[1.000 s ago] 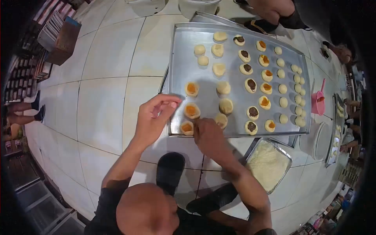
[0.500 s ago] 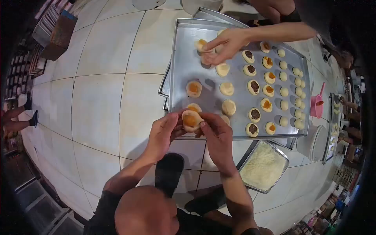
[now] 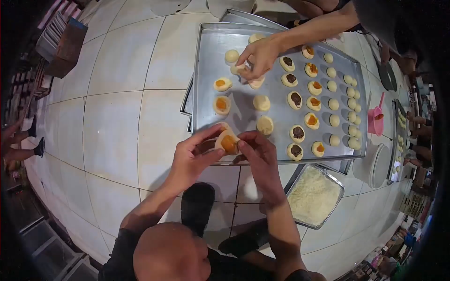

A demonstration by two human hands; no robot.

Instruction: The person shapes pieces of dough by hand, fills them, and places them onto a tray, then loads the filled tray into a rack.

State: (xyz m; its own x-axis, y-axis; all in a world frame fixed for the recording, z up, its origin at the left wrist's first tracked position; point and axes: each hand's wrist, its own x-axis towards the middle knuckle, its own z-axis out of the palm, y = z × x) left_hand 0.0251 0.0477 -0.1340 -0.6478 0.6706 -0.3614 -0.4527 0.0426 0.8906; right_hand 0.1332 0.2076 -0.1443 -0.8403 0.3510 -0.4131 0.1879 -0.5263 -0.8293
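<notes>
Between my two hands, over the near edge of a large metal tray (image 3: 208,61), is a flattened dough piece with orange filling (image 3: 228,143). My left hand (image 3: 190,157) pinches its left side, and my right hand (image 3: 258,154) pinches its right edge with thumb and fingers. Beyond it lie another orange-filled dough piece (image 3: 221,104) and a plain flattened one (image 3: 261,102). Rows of dough with dark filling (image 3: 295,99), dough with orange filling (image 3: 311,120) and small plain balls (image 3: 333,104) cover the tray's right side.
A co-worker's hand (image 3: 262,54) reaches over the tray's far part, touching dough. To the right are a pink cup (image 3: 375,122) and a white round container (image 3: 378,166). A smaller tray of pale shreds (image 3: 315,196) lies near my right forearm.
The dough piece between my hands has tilted, and my left fingers have shifted around it. The co-worker's hand has moved along the tray; an orange-filled piece now lies nearer me. The view has shifted slightly.
</notes>
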